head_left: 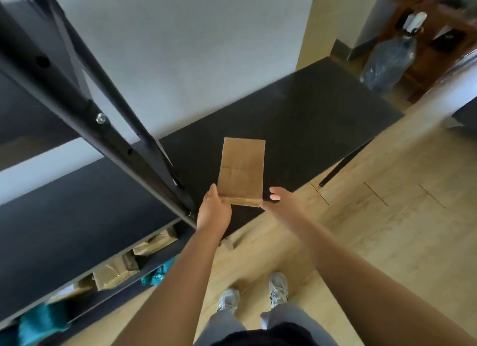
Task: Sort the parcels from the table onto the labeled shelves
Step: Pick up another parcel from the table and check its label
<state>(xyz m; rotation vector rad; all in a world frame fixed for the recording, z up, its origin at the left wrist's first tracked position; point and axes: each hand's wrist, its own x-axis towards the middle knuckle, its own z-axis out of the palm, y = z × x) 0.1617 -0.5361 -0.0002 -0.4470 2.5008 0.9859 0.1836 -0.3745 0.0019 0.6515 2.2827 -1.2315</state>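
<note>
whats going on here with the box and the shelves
A person stands at a black table holding a flat brown cardboard parcel above it. The left hand grips its near left corner; the right hand is at the near right corner, fingers spread. No other parcel shows on the table. On the dark shelving unit to the left, a low shelf already holds brown parcels and teal ones.

Soft, even daylight with faint shadows — wide-angle bending at the edges, corners smeared, centre fairly sharp.
</note>
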